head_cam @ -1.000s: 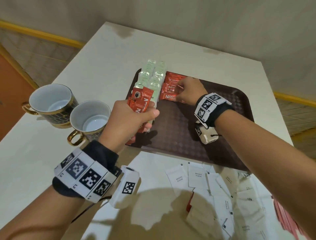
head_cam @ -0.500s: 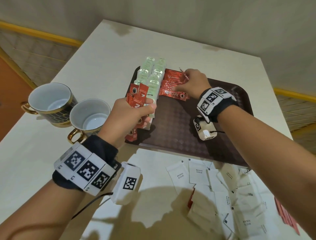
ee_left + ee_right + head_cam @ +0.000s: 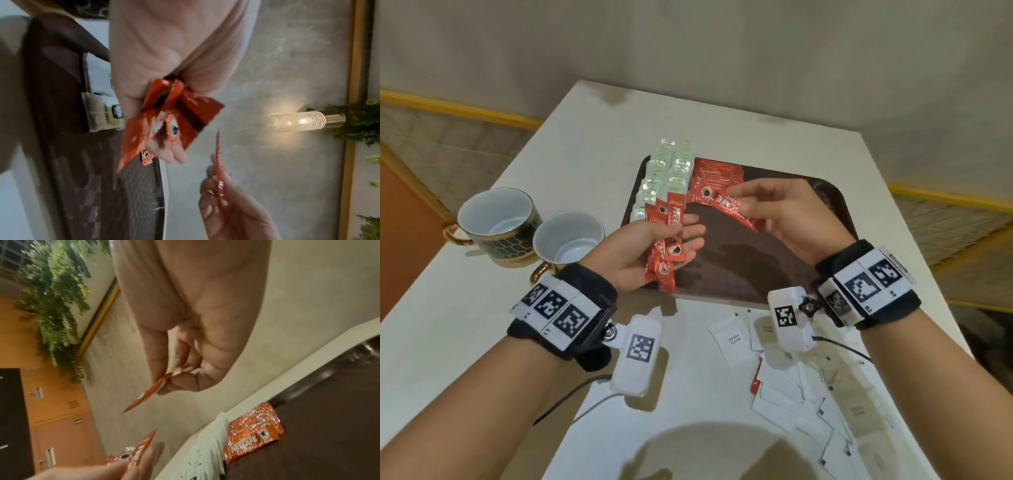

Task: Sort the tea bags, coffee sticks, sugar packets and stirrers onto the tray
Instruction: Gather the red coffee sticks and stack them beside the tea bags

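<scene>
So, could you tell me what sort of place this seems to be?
Probably a hotel room or lounge refreshment corner. A brown serving tray holds hospitality sachets, two gold-trimmed cups stand on the pale table, and a decorative wall lamp glows beside hanging greenery.

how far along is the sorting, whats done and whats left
Done: pale green tea bags and a stack of red coffee sticks lie on the tray. In hand: the left hand holds a bunch of sticks, the right hand pinches one. Left: white sugar packets on the table. No stirrers visible.
</scene>
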### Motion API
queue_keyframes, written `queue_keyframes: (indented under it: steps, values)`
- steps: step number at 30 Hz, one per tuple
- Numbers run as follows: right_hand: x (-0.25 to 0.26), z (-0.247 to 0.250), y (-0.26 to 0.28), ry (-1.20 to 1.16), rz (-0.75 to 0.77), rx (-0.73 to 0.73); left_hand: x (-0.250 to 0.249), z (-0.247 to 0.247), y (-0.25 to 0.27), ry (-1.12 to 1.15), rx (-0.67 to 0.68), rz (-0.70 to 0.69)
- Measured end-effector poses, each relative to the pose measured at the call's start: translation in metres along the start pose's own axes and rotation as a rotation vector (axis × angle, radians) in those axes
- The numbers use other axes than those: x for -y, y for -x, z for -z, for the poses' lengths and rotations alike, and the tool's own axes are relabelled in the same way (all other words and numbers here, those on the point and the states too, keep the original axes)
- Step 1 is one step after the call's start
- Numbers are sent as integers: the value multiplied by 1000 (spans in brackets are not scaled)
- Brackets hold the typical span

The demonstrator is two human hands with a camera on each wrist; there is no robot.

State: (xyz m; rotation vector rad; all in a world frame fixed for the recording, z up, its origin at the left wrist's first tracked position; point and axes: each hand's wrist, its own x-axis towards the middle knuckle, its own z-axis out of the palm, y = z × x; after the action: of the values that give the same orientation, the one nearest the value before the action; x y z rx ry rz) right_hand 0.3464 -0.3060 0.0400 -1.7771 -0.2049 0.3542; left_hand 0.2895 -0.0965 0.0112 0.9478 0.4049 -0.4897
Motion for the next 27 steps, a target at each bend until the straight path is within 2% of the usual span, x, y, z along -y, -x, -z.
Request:
queue_keyframes:
  steps: [3,9,12,16,21,24,27]
  values:
    - [12,-2,17,37,41,46,4,4,8,-45,62,0]
    - [24,-17,32,340,134,201,5,6,23,-131,200,47]
    - [26,-25,35,353,161,215,3,3,30,-199,282,67]
    - [24,-36,39,271,187,135,6,-5,39,-423,331,-4]
    - [22,-30,48,58,56,153,8,-4,46,-500,337,-59]
    - [24,-22,49,49,63,22,9,-3,51,-483,329,-90]
    - [28,-2,51,-64,102,-162,11,7,53,-417,257,-126]
